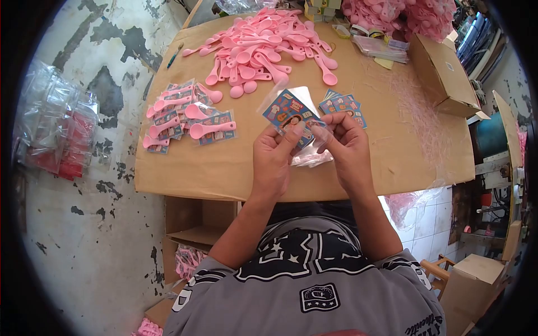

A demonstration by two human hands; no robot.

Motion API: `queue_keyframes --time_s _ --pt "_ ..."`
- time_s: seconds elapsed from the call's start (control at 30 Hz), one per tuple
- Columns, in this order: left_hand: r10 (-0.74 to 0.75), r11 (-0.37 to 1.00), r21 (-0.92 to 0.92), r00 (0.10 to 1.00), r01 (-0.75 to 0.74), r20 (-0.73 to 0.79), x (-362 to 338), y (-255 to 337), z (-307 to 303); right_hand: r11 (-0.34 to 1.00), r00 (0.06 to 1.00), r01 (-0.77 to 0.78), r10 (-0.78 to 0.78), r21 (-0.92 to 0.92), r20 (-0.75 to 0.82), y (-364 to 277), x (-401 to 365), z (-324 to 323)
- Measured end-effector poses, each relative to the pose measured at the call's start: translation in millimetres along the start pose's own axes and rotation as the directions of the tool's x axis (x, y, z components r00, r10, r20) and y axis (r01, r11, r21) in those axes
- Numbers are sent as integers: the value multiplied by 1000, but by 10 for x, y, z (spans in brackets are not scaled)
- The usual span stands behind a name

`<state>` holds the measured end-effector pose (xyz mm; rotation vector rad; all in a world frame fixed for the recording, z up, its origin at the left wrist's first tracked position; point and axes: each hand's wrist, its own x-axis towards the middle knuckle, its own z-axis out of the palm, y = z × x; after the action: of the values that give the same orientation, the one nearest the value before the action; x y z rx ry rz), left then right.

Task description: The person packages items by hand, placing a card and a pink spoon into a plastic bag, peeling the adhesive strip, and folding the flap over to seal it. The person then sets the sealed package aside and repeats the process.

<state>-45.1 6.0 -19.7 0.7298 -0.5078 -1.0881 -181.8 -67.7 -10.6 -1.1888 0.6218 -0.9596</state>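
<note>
My left hand [273, 159] pinches a blue printed card [288, 110] between thumb and fingers, over the table's near side. Clear plastic shows around the card's upper left corner. From the other side, my right hand [350, 151] has thumb and forefinger closed at the lower right of the card, on the clear plastic bag [320, 140] there. Under and behind the hands lies a stack of clear bags [305, 95]. A small pile of similar cards [346, 105] rests just beyond my right fingers. Bagged cards with pink spoons [213, 130] are heaped to the left.
A large mound of pink measuring spoons [252, 42] covers the table's far middle. At the right edge stands a cardboard box [440, 75], with pink shreds [417, 112] beside it. A pen [175, 56] lies at the far left. Plastic bags [59, 117] hang along the left wall.
</note>
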Motion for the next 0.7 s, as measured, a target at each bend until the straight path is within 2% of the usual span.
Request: queue_keyframes --time_s 0.07,0.17,0.2,0.23,0.27,0.33,0.5,0.63,0.7 --pt "11 999 35 1000 -10 -5 -5 -23 19 998 995 61 -60 9 -76 73 21 72" --pt "45 997 60 999 -45 2 33 -102 -33 999 1000 18 -17 29 -21 115 30 108" --pt "63 997 51 998 -64 10 42 -103 -25 998 998 64 -64 1 -5 113 19 111" --pt "81 996 42 997 -82 16 55 -88 -7 1000 1000 24 -24 8 7 95 3 108" --pt "14 1000 9 999 -15 38 62 -22 -6 1000 1000 -18 18 16 19 56 -21 96" --pt "61 991 -119 996 -53 68 87 147 153 991 990 -132 132 -11 43 -48 -57 49" --pt "113 929 -368 975 -34 194 242 193 118 994 995 -90 87 -58 -49 -31 -156 139" --pt "87 890 -456 968 30 234 267 118 110 996 995 -85 83 -19 -61 8 -204 167" --pt "68 886 -461 972 45 227 258 102 161 999 997 -16 14 -28 -73 26 -199 214"
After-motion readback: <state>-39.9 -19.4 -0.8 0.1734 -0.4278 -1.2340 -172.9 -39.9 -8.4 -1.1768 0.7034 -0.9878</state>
